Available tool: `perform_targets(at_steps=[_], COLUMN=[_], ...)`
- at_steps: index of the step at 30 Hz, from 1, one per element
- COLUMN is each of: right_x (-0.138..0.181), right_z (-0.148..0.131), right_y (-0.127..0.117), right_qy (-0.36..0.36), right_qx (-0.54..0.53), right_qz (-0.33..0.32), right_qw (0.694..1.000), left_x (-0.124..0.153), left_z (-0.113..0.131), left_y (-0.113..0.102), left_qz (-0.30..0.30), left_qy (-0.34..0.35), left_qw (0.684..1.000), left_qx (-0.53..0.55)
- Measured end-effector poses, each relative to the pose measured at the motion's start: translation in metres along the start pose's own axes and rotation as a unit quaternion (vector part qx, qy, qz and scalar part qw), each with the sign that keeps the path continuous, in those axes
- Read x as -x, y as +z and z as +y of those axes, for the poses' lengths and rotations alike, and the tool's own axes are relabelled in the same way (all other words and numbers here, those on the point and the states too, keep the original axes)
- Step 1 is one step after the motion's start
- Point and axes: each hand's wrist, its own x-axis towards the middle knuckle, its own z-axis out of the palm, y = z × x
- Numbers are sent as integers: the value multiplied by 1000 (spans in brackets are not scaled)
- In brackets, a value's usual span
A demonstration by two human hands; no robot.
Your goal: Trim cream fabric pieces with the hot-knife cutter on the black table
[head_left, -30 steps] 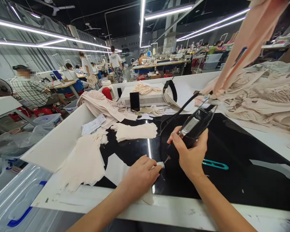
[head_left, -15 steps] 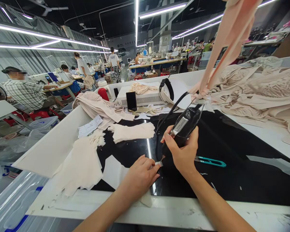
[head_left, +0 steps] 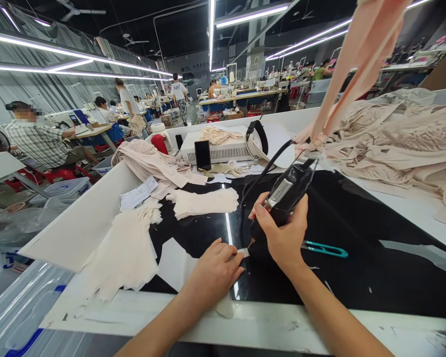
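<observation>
My right hand point(head_left: 284, 230) is wrapped round a black hand-held power tool point(head_left: 284, 191) with a silver lever on its side. Its thin copper-coloured tip point(head_left: 251, 242) points down at a small pale strip point(head_left: 244, 252). Whether the tip touches the strip, I cannot tell. My left hand point(head_left: 219, 267) presses that strip against the black tabletop point(head_left: 342, 208), fingers close together and curled over it. Under my left wrist a white sheet point(head_left: 174, 265) sticks out. Teal thread snips point(head_left: 327, 249) lie just right of my right hand.
Pink fabric strips point(head_left: 353, 74) and a black cable point(head_left: 260, 173) run to the tool. Beige fabric pieces point(head_left: 124, 255) and a cut stack point(head_left: 206, 202) lie left; beige garments point(head_left: 405, 144) are heaped right. Behind stand a phone point(head_left: 202, 154) and white box point(head_left: 230, 151). Other people work beyond.
My right hand and the tool have shifted slightly right, and the tip has moved a little off the strip. My left hand stays in place. A person in the background has walked farther right.
</observation>
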Motion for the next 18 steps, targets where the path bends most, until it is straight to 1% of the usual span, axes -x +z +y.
perform_targets(at_steps=[13, 18], right_x=[2, 2], right_z=[2, 0], right_y=[-1, 0], right_qy=[-11, 0], right_qx=[0, -2], right_qz=[0, -1], right_qw=[1000, 1000], left_x=[0, 0], left_z=[0, 2], left_y=[1, -1], left_qz=[2, -13], left_qy=[-1, -6], left_qw=[1000, 1000], left_qx=[3, 1])
